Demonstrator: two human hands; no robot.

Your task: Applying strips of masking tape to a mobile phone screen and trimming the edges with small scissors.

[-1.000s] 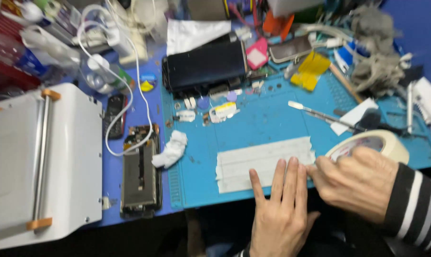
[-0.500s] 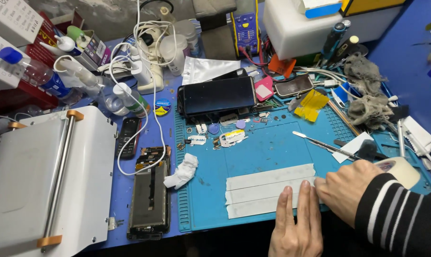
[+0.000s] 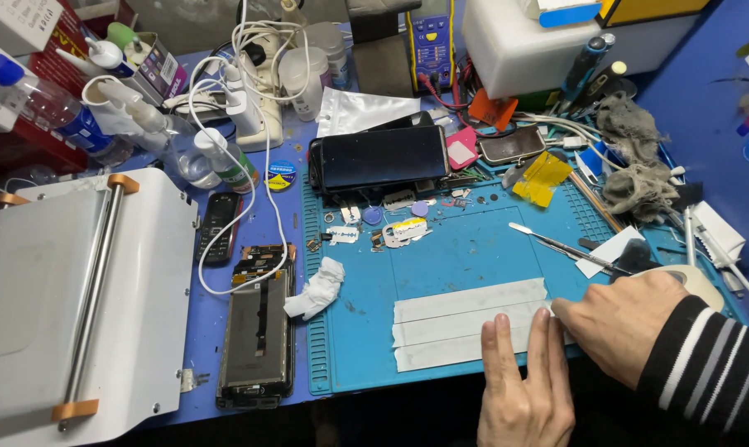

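Head view: left hand (image 3: 525, 389) flat, palm down, fingers straight and together, fingertips pressing near edge of lowest of three white tape strips (image 3: 472, 322) on blue mat (image 3: 465, 257); grasps nothing. Right hand (image 3: 621, 321), striped sleeve, curled knuckles-up at strips' right end, closed around tape roll (image 3: 696, 283), thumb tip touching strip end.

Tape strips (image 3: 470, 321): three pale strips lying flat, side by side lengthwise on the blue mat (image 3: 441, 265), edges touching or slightly overlapping; right ends sitting under the hands.
Tape roll (image 3: 696, 281): pale roll, lying flat at the mat's right edge, mostly hidden behind the right hand (image 3: 619, 319).
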